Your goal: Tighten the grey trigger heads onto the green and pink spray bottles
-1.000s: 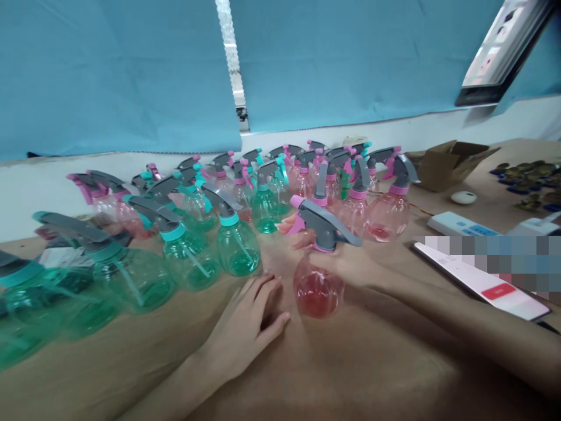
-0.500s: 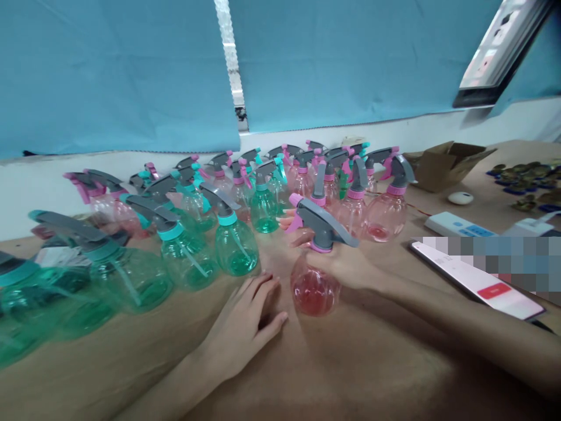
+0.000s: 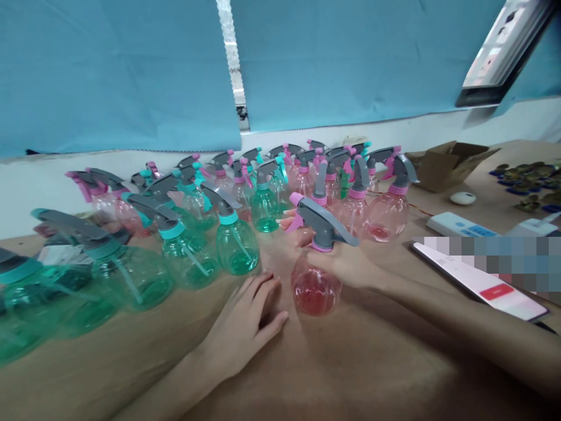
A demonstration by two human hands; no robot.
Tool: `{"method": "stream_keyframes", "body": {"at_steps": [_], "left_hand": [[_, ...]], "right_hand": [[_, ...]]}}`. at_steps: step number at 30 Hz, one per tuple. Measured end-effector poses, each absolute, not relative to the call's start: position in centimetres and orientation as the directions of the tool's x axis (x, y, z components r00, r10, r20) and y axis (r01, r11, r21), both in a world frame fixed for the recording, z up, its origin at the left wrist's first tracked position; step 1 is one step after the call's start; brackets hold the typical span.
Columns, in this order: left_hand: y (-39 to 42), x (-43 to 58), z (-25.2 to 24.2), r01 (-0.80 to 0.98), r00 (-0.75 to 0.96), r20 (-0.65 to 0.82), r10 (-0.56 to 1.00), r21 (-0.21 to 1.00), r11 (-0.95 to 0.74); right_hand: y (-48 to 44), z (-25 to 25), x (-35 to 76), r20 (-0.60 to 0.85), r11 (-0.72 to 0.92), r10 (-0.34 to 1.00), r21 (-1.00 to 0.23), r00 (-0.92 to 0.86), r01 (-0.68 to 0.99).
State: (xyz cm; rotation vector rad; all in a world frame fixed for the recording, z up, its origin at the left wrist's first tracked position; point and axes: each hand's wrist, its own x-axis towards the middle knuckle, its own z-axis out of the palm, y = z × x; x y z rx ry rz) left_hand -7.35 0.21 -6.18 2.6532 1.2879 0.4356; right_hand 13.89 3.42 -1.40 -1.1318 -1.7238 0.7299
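My left hand (image 3: 241, 324) lies palm down on the wooden table, fingers loosely stretched and apart, holding nothing. Just right of it, a spray bottle (image 3: 316, 292) with a clear pink round body and a grey and pink trigger head stands upright. My right hand (image 3: 342, 260) reaches in behind this bottle, its fingers stretched to the left past the neck. The bottle hides part of that hand, and whether they touch I cannot tell. Nearest beyond my left fingertips stands a green spray bottle (image 3: 237, 245) with a turquoise collar.
Several green spray bottles (image 3: 135, 275) line the left side. More pink ones (image 3: 385, 216) stand behind. To the right are a phone (image 3: 473, 275), a white power strip (image 3: 460, 225), a white mouse (image 3: 463, 198), a cardboard box (image 3: 442, 169) and a pile of small metallic-looking parts (image 3: 526, 178).
Both hands and the pink spray bottle stay where they were. Only a very slight shift of the camera view shows.
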Motion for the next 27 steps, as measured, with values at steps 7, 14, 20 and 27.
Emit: {"method": "stream_keyframes", "body": {"at_steps": [7, 14, 20, 27], "left_hand": [[0.17, -7.45, -6.28, 0.752, 0.586, 0.170, 0.793, 0.251, -0.609], [0.31, -7.59, -6.66, 0.756, 0.598, 0.162, 0.785, 0.210, -0.619], [0.36, -7.66, -6.61, 0.753, 0.604, 0.158, 0.781, 0.207, -0.625], [0.21, -7.59, -6.42, 0.753, 0.607, 0.158, 0.779, 0.198, -0.627]], "right_hand": [[3.47, -1.62, 13.97, 0.365, 0.399, 0.917, -0.839, -0.161, 0.370], [3.38, -1.50, 13.96, 0.321, 0.355, 0.935, -0.848, -0.151, 0.394], [3.49, -1.77, 13.96, 0.346, 0.377, 0.926, -0.849, -0.148, 0.371], [3.80, -2.37, 14.19, 0.369, 0.415, 0.908, -0.850, -0.197, 0.324]]}}
